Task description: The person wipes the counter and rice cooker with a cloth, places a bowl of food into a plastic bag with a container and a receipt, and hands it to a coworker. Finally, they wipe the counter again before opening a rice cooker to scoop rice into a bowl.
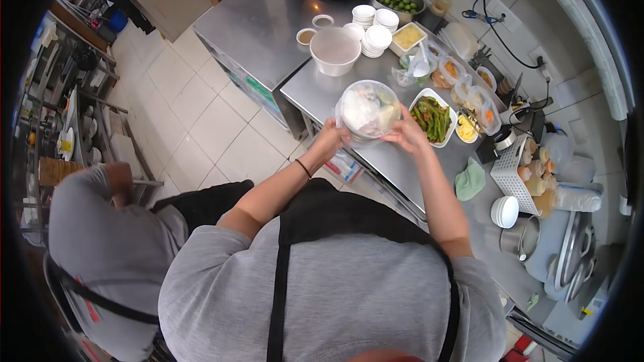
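Between my two hands is a round clear plastic container [365, 108] with pale and white food showing through its top. My left hand [330, 139] grips its near left side, with a dark band round the wrist. On the opposite side, my right hand [406, 133] has its fingers curled against the rim. The container is over the steel counter's near edge. Just right of it lies a white dish of green vegetables [433, 118], and beside that a small bowl of yellow pieces [466, 129]. Behind the container stands a translucent tub [335, 51].
Stacked white bowls [377, 39] and a pot of green limes [397, 1] stand at the back. Bagged food [448, 70] lines the wall side. At right are a green cloth [470, 179] and a bottle basket [520, 177]. Another person [117, 228] is close on my left.
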`<state>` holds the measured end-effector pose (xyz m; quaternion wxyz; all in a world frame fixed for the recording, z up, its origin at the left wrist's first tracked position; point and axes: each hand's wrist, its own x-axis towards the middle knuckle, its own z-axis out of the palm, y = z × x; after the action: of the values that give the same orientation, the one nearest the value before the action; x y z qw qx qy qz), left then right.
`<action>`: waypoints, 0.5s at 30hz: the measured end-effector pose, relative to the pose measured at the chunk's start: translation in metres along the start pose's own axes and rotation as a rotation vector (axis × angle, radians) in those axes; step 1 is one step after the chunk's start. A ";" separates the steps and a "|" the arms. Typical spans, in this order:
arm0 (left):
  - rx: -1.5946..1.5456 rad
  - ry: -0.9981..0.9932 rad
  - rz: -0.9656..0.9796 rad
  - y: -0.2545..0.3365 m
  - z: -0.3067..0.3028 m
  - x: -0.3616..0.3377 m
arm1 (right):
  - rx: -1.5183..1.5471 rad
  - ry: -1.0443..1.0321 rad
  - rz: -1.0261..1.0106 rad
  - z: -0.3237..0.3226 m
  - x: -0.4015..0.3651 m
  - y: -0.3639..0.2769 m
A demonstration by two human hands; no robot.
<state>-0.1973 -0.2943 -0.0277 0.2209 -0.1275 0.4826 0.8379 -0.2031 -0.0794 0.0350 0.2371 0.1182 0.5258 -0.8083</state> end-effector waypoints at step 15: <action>1.121 0.023 0.743 0.084 0.069 0.074 | -1.314 0.192 -0.422 -0.006 0.050 -0.028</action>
<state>-0.3032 -0.2529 0.0381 -0.0546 0.1722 0.8587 0.4796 -0.2608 -0.0771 0.0331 0.0499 -0.0832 0.9363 -0.3375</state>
